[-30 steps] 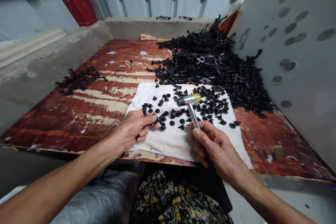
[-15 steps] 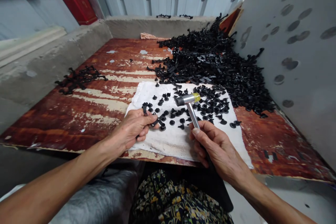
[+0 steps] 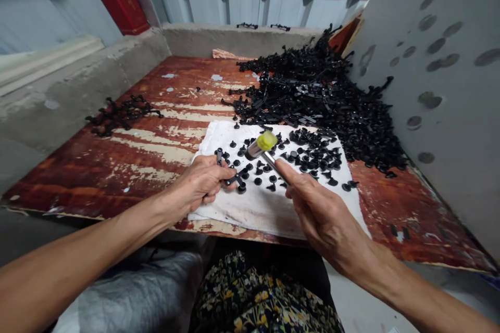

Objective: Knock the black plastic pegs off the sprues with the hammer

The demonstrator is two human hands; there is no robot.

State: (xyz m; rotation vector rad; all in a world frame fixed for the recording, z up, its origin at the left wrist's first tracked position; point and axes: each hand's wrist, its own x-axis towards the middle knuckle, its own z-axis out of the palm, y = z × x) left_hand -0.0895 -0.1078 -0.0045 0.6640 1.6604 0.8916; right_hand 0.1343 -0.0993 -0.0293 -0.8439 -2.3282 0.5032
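Observation:
My left hand (image 3: pixel 205 179) pinches a black jointed plastic part (image 3: pixel 233 178) between thumb and fingers, at the left side of a white cloth (image 3: pixel 250 216). One end of that part meets a small round black piece (image 3: pixel 242 187) on the cloth. My right hand (image 3: pixel 312 197) is wrapped round the handle of a small mallet (image 3: pixel 258 148) with a metal head, one yellow face and one dark face. The mallet head is raised over the cloth, to the upper right of the held part, its yellow end blurred. Several loose black knobs with stems (image 3: pixel 312 158) lie about the cloth.
A large heap of black plastic parts (image 3: pixel 312 88) covers the back right of the worn red-brown table (image 3: pixel 156 166). A smaller pile of joined parts (image 3: pixel 121 114) lies at the left. A grey spotted panel (image 3: pixel 425 88) rises at the right; a red box (image 3: pixel 124 10) stands on the concrete ledge.
My right hand has turned the mallet over and brought its head leftward, nearer the held part. My left hand has stayed in almost the same place. The view has shifted slightly.

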